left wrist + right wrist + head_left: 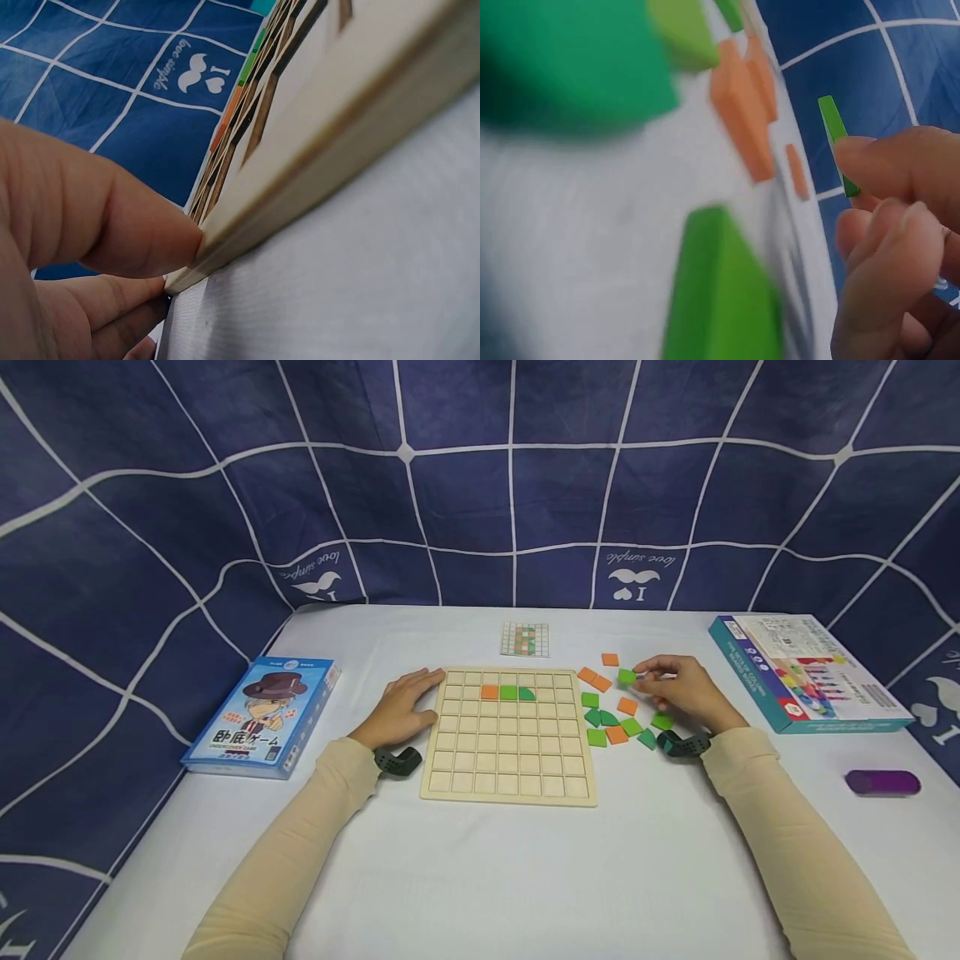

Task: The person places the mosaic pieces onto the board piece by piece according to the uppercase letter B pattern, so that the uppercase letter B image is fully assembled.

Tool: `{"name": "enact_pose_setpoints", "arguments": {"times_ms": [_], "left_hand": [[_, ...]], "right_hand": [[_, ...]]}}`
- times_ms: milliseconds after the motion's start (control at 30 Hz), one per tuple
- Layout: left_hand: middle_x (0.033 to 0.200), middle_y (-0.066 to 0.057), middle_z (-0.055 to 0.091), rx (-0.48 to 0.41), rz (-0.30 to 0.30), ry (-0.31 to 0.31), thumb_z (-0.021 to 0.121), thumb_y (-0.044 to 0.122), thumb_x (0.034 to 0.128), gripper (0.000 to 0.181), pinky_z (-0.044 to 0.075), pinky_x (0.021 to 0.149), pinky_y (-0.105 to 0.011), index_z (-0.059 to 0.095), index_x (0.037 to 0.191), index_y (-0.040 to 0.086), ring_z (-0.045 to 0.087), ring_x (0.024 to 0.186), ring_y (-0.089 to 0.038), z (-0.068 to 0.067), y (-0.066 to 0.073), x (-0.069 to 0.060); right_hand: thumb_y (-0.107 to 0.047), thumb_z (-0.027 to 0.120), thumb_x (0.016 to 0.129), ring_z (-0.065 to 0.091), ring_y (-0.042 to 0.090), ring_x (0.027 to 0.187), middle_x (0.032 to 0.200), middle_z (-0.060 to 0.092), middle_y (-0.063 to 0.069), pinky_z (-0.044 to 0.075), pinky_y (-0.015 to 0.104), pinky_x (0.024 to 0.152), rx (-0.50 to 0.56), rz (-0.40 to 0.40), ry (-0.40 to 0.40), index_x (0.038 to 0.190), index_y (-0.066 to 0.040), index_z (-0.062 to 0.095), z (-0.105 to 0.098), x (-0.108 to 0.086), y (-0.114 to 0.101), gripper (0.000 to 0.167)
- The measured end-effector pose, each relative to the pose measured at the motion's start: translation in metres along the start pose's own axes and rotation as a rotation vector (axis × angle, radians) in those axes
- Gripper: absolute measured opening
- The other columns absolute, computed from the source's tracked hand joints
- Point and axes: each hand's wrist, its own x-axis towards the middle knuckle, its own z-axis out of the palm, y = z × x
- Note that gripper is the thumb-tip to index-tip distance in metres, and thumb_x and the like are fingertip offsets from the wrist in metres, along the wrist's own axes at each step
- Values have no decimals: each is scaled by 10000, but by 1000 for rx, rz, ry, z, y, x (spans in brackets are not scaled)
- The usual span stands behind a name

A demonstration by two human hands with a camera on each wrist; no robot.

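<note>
A wooden grid board [507, 752] lies on the table, with an orange square [490, 692], a green square [508, 693] and a dark green rounded piece [527, 694] in one row near its top. My left hand [400, 708] touches the board's left edge; in the left wrist view the thumb and fingers of the hand [97, 225] meet the board's rim [300, 165]. Right of the board, my right hand [686, 689] pinches a light green square [626, 677] above loose pieces; the right wrist view shows this square [832, 120] edge-on between thumb and finger.
A small pattern card [525, 639] lies behind the board. Loose orange pieces [617, 734] and green pieces [597, 737] lie right of it. A blue box [258, 718] stands at left, a teal-edged box [813, 677] at right, with a purple object [882, 782] nearer the front.
</note>
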Motion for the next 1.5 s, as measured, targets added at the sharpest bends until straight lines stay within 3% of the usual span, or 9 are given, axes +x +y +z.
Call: {"name": "enact_pose_setpoints", "arguments": {"times_ms": [167,300,467,733,1233,1500], "left_hand": [[1718,-190,383,1,1,3,595,122,911,764,170,1303,-583,410,1634,-41,254,1628,-396,0,-1,-1],[1717,-194,383,-4,4,5,593,123,909,766,171,1302,-584,409,1633,-43,253,1628,-399,0,-2,-1],[1716,-198,384,-10,1,10,590,120,902,768,161,1305,-585,411,1630,-48,251,1628,-403,0,-1,-2],[1715,-191,389,-10,-3,14,589,127,890,777,150,1312,-586,418,1628,-47,253,1629,-398,1,0,-2],[1718,-185,386,3,-10,9,593,125,899,770,143,1318,-579,416,1630,-42,254,1629,-393,1,2,-2],[1721,-175,384,9,-16,7,594,121,903,771,134,1321,-575,413,1637,-29,252,1631,-389,2,2,-1]], "right_hand": [[-116,754,1014,577,114,636,1035,723,75,553,223,588,11,-44,1,1363,81,642,3,-3,-11,416],[-79,737,1015,577,110,620,968,768,61,544,211,576,58,-43,-25,1385,87,612,10,-5,-22,424],[-78,732,1010,576,91,603,891,779,-15,532,192,571,135,-23,-65,1390,75,581,21,-8,-35,436],[-46,766,987,533,77,560,823,739,-23,486,193,529,217,-43,-94,1374,82,592,43,-10,-50,443],[10,721,984,527,79,570,943,810,63,464,196,521,327,-90,-201,1345,99,607,84,-10,-72,388],[15,705,1002,526,75,560,907,796,47,460,196,516,366,-85,-242,1356,97,611,106,-4,-80,375]]}}
